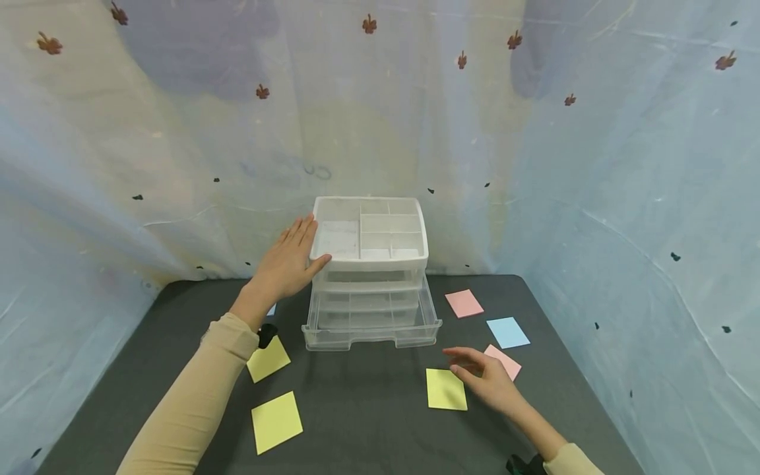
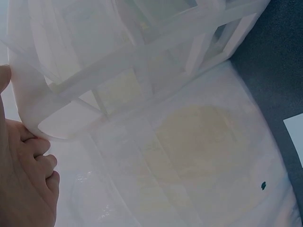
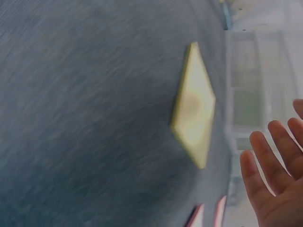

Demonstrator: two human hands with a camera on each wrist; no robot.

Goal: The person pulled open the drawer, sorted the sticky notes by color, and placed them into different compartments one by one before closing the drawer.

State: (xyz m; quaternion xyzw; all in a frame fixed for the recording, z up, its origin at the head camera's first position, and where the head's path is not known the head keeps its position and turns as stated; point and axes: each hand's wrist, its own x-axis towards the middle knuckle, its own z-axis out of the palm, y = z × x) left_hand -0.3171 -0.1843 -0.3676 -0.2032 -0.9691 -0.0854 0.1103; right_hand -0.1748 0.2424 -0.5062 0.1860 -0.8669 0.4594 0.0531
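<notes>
"What's cut off nearest us?"

"The beige right sleeve [image 1: 571, 460] and a black object [image 1: 524, 466] at that wrist, both by the bottom edge. The beige left sleeve [image 1: 187, 402] runs out of view too."

"And the right hand [image 1: 488, 380]?"

"Fingers loosely bent, a gap to the thumb, gripping nothing. In the head view it overlaps the far right corner of a yellow square paper pad [image 1: 445, 392]; the right-wrist view, which crops the hand, shows that pad apart from the fingers. It also partly hides a pink square pad [image 1: 505, 358]."

"On the left?"

"One yellow paper square [image 1: 277, 423] is fully visible; farther off, a second yellow square [image 1: 270, 363] is partly covered at the left wrist."

"The drawer unit?"

"Its clear plastic bottom drawer [image 1: 329, 340] juts toward us; dividers show cloudily, and I can't make out any contents. Above sits the white plastic top tray [image 1: 374, 265], with one large compartment left and several small ones right."

"The left hand [image 1: 287, 265]?"

"Against the tray's left side, fingers straight, thumb spread wide toward the front corner."

"Behind?"

"A pale plastic curtain [image 1: 368, 138] with brown leaf shapes."
</notes>
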